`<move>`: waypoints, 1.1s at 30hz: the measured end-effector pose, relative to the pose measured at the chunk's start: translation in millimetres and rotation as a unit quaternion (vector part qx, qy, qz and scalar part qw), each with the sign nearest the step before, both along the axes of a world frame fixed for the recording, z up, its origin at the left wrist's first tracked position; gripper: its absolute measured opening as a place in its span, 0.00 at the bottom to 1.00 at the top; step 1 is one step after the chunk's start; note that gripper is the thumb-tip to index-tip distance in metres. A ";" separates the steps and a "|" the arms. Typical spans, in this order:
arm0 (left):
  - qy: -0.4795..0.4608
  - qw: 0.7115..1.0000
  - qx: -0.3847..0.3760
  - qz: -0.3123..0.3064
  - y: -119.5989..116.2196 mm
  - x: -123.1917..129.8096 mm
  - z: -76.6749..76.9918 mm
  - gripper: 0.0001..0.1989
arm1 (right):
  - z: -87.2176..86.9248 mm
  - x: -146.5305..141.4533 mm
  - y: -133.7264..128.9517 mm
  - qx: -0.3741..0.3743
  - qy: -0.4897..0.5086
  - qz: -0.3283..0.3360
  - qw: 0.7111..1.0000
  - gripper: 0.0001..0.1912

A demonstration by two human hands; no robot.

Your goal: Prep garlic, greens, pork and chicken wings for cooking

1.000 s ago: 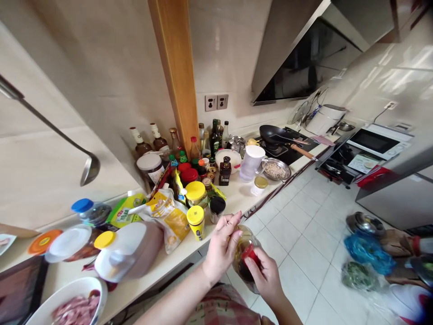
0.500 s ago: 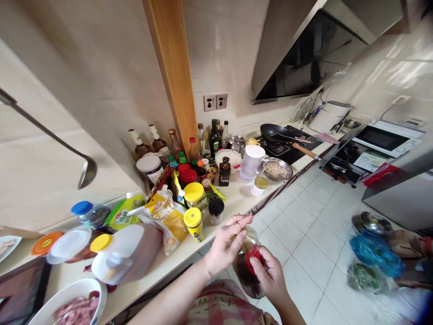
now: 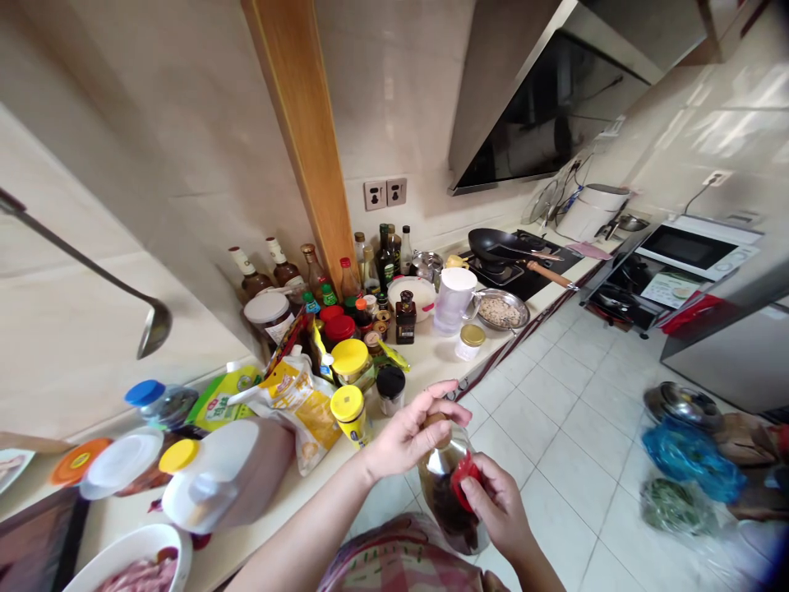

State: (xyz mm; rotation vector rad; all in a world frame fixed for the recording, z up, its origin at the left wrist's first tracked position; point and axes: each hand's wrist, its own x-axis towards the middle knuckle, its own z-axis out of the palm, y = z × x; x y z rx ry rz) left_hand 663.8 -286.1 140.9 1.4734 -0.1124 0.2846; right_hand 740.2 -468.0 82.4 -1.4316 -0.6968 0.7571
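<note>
Glass bottle [image 3: 445, 500] with dark contents: it is held in front of the person's checked garment [image 3: 394, 559], out past the counter's edge and above the tiled floor [image 3: 542, 436]. The right hand [image 3: 496, 503] has its thumb and fingers closed on a red piece [image 3: 463, 481] at the bottle's side; whether that is a loose cap or part of the bottle, I cannot tell. The left hand [image 3: 410, 432] is half curled about the bottle's brown top [image 3: 436, 421], and how firmly it grips is unclear. With tiles beneath, a slip of either hand could mean breakage; tilting might spill the contents if the top is loose. On the counter [image 3: 425, 370], a black-lidded jar [image 3: 390, 388] and a yellow-lidded container [image 3: 349, 411] stand near the left forearm, where a sideways swing could topple them. Farther back, a dark square bottle [image 3: 405, 321], a plastic jug [image 3: 454, 304] and red-lidded jars [image 3: 339, 327] leave little room; beyond sits a wok [image 3: 502, 247], its wooden handle [image 3: 550, 275] jutting toward the edge.
</note>
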 end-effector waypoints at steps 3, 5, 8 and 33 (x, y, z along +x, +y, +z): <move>-0.011 0.996 0.079 0.036 -2.9 4.0 -2.9 0.27 | 0.7 4.1 0.0 0.013 0.002 0.013 1.000 0.15; -0.017 0.990 0.103 0.100 -8.8 7.2 -6.6 0.26 | 3.2 3.7 1.1 0.012 -0.004 0.012 1.000 0.15; -0.003 0.990 0.077 0.122 -13.9 8.9 -6.7 0.23 | 7.2 2.3 0.3 0.013 -0.014 0.008 1.000 0.15; 0.148 0.871 -0.067 0.464 -35.1 -199.0 -47.6 0.19 | -29.0 148.2 161.3 0.133 -0.106 -0.119 0.978 0.21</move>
